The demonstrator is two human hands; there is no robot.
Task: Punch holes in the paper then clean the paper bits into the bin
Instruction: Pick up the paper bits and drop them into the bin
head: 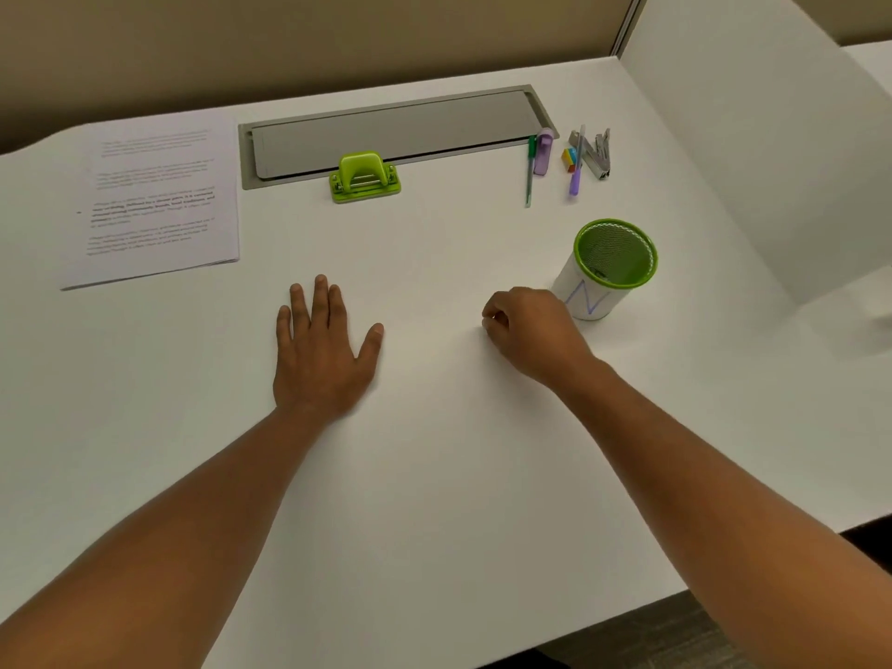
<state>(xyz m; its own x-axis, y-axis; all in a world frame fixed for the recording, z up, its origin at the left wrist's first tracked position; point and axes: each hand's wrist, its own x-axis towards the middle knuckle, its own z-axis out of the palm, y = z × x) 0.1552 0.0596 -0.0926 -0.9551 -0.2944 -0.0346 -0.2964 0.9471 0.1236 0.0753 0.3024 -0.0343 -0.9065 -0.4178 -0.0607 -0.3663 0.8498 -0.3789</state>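
My left hand (321, 350) lies flat on the white desk (434, 475), fingers straight and spread. My right hand (526, 330) rests on the desk just left of the bin, its fingers curled and its fingertips pinched together on a small pale paper bit (486, 322). The bin (610, 268) is a white cup with a green mesh lining, standing upright at the right. A green hole punch (364, 178) sits at the back centre, apart from both hands. A stack of printed paper (154, 200) lies at the back left.
A grey cable tray lid (396, 130) is set into the desk behind the punch. Pens (530, 176), a purple stapler (544, 152), coloured sticky tabs (569, 159) and a metal staple remover (598, 154) lie at the back right. A white partition (772, 161) rises on the right.
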